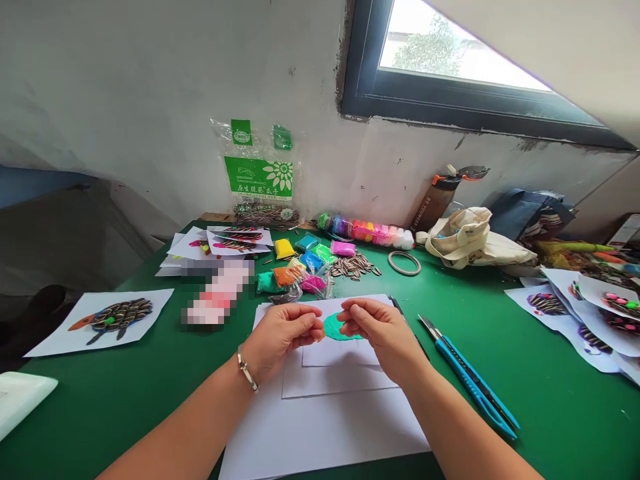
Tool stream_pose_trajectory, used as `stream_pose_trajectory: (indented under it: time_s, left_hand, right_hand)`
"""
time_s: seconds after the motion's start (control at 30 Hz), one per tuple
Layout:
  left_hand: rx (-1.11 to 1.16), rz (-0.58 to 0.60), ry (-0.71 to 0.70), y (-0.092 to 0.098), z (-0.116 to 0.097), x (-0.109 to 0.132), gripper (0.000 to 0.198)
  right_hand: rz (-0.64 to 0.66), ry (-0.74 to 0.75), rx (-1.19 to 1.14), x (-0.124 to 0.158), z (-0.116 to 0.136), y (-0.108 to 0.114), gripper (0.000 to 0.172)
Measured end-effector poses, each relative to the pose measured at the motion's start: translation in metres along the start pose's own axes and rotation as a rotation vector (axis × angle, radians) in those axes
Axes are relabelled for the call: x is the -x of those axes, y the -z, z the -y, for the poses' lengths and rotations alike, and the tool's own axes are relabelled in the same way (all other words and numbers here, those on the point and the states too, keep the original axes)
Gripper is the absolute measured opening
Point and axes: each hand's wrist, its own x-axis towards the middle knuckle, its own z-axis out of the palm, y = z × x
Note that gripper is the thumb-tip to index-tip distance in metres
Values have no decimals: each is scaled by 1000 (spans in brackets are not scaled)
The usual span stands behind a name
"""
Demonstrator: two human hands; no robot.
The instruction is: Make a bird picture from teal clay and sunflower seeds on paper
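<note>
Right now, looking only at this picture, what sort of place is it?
Most likely a craft workspace: there are what look like bags of coloured clay, a pile of striped seeds, and an animal picture covered in similar seeds.

Up at the top right, the dark-framed window (373, 80) is letting the daylight in, and a leafy tree (430, 50) is showing through the glass. The pale wall (150, 100) is carrying dark marks close to that frame. Down below, a brown bottle (433, 205) is sporting orange trim near the wall, a cream cloth bag (470, 233) is slumping just beside it, and a dark blue bag (517, 217) is sitting behind. A grey ring (406, 273) is lying flat on the green table (125, 413). Over at the left edge, a white object (23, 400) is poking into view.
</note>
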Motion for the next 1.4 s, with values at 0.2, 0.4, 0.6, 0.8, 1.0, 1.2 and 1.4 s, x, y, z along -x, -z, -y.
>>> stream_pose_trajectory:
  time_s: [0.2, 0.4, 0.6, 0.8, 1.0, 1.2, 1.4]
  left_hand:
    - [-66, -10, -9, 1, -2, 0, 30]
    - [-109, -42, 3, -1, -4, 0, 36]
    - [-94, -56, 40, 0, -3, 0, 37]
    - [-39, -4, 40, 2, 1, -1, 34]
    - [-69, -16, 65, -2, -4, 0, 35]
    - [-38, -16, 60, 1, -1, 0, 33]
    - [74, 3, 76, 3, 2, -2, 24]
  right_hand:
    - [-12, 57, 99, 0, 0, 1, 25]
    - [-7, 60, 102, -1, 0, 2, 24]
    - [-21, 39, 83, -1, 1, 2, 31]
    - [-2, -16, -16, -3, -1, 1, 36]
    - [6, 16, 79, -2, 0, 1, 28]
    - [-8, 17, 39, -2, -2, 2, 29]
    - [-15, 30, 91, -1, -3, 0, 25]
